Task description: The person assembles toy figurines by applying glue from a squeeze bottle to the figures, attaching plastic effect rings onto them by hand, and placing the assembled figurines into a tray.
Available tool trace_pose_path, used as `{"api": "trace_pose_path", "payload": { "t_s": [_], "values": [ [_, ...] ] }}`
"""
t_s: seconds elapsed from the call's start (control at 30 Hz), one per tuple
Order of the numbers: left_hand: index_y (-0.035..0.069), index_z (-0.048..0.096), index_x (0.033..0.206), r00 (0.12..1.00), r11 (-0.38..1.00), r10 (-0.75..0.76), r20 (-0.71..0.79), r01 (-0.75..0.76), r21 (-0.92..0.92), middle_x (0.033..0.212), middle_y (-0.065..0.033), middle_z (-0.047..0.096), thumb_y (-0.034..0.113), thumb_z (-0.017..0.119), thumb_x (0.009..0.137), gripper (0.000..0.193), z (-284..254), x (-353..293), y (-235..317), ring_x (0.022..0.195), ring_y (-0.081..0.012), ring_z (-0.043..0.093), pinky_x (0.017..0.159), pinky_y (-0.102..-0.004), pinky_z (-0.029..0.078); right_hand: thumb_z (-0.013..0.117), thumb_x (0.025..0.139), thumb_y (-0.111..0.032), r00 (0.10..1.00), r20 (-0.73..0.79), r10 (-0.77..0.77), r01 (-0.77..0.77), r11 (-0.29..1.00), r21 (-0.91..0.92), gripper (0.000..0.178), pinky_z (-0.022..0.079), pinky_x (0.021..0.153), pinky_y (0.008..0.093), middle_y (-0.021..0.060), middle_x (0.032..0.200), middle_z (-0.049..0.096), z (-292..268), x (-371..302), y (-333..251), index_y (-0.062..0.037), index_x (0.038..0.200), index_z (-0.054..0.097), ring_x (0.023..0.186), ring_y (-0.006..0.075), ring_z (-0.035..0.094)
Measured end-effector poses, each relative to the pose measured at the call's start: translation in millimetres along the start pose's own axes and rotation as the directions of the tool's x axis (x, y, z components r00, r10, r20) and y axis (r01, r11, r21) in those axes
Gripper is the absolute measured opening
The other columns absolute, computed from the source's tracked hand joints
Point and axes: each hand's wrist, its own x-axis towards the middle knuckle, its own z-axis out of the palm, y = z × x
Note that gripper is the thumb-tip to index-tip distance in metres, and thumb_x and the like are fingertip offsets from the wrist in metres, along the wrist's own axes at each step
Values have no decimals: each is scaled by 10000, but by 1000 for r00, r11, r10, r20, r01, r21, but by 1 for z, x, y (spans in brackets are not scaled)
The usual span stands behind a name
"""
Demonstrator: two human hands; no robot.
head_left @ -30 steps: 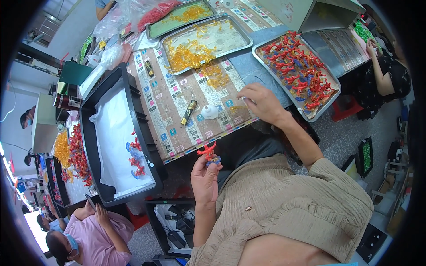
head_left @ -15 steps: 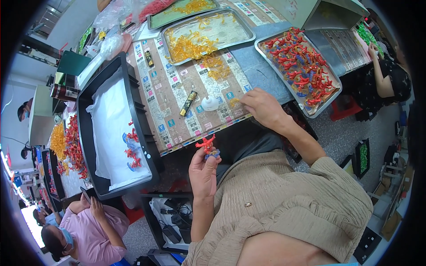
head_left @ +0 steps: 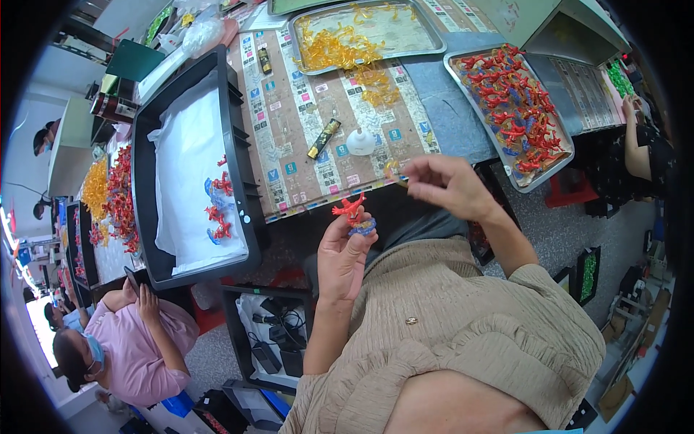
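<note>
My left hand (head_left: 340,266) is closed around a small red toy figure (head_left: 350,208) on a translucent blue base, held upright just off the table's near edge. To its right, my right hand (head_left: 457,189) pinches a small curved yellow translucent piece (head_left: 391,171) between its fingertips. That piece is apart from the figure. Beyond them on the table stand a white squeeze bottle (head_left: 360,142) and a small dark-and-gold tube (head_left: 324,139). Loose yellow pieces (head_left: 377,88) lie in front of a metal tray (head_left: 419,52) that holds more of them.
At left, a black bin (head_left: 236,145) lined with white sheet (head_left: 184,166) holds several red-and-blue figures. A metal tray (head_left: 522,186) at right is full of similar figures. A second tube (head_left: 264,60) lies farther back. Co-workers sit at lower left and far right.
My right hand has lifted the yellow piece off the table and brought it nearer to me. My left hand still holds the figure. The view has shifted slightly.
</note>
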Motion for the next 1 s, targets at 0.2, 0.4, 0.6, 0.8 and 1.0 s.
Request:
{"api": "trace_pose_path", "payload": {
  "t_s": [0.2, 0.4, 0.6, 0.8, 1.0],
  "values": [
    [23, 556, 1234, 1000, 1000, 2, 19, -3, 8, 1204, -122, 592, 40, 739, 798, 473, 4, 2, -5, 1032, -199, 616, 888, -331, 535, 729, 816, -42, 988, 1, -151, 151, 988, 41, 198, 509, 704, 231, 44, 892, 672, 31, -19, -12, -2, 1001, 671, 792, 89, 626],
    [2, 586, 1177, 1000, 995, 13, 12, -14, 95, 1122, -62, 578, 8, 758, 767, 445, 15, -1, -4, 1017, -176, 605, 889, -310, 523, 742, 777, -5, 959, 14, -281, 281, 951, -133, 175, 501, 677, 237, 83, 892, 667, 30, -18, -13, 5, 944, 689, 807, 131, 633],
    [-10, 611, 1142, 997, 984, 59, 45, -65, 163, 1075, -38, 562, -16, 770, 742, 430, 17, -3, -5, 1004, -151, 595, 896, -261, 485, 759, 748, -15, 950, 26, -312, 312, 936, -165, 165, 499, 662, 273, 82, 853, 682, 31, -20, -15, -7, 902, 699, 771, 177, 642],
    [-16, 620, 1127, 994, 938, 87, 66, -104, 332, 1057, -28, 558, -22, 778, 734, 424, 16, -2, -1, 983, -141, 593, 865, -256, 493, 740, 765, -22, 932, 91, -352, 363, 914, -183, 163, 520, 668, 285, 90, 856, 673, 29, -18, -12, -11, 918, 687, 774, 194, 657],
    [-12, 612, 1116, 999, 969, -17, 41, 6, 248, 1060, -48, 622, 57, 803, 718, 446, 16, -2, -3, 925, -133, 632, 798, -268, 558, 753, 714, 17, 902, 132, -410, 431, 874, -227, 193, 528, 684, 298, 99, 846, 672, 27, -17, -11, -13, 895, 692, 790, 213, 664]
  ]
}}
